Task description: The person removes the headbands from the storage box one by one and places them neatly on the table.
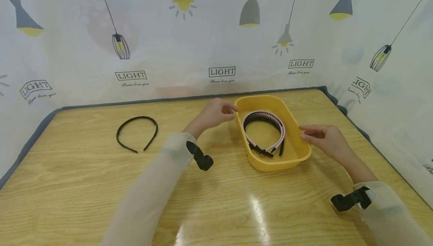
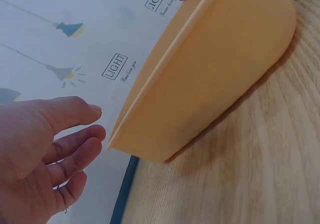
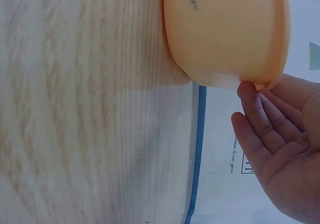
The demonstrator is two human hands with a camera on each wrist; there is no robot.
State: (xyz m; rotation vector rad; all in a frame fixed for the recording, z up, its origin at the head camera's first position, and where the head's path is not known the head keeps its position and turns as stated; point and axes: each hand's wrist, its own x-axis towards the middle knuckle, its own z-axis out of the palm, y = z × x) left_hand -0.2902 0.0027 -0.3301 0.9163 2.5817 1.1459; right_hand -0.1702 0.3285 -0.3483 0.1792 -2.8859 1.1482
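A yellow plastic basket (image 1: 270,165) stands on the table, its long side slanting away from me. Inside it lie a pink headband (image 1: 283,129) and black headbands (image 1: 250,120), overlapping, with a black bow (image 1: 262,151) at the near end. My right hand (image 1: 324,140) pinches the basket's right rim; in the right wrist view, fingers (image 3: 257,109) touch it from outside and the thumb is partly hidden. Beside the far left rim is my left hand (image 1: 216,113); the left wrist view shows its loosely bent fingers (image 2: 75,156) just apart from the basket (image 2: 210,69).
Another black headband (image 1: 137,118) lies alone on the wooden table (image 1: 84,186), left of my left forearm. Behind the table hangs a pale cloth (image 1: 189,46) printed with lamps, and a blue border (image 1: 142,102) runs along the table's far edge.
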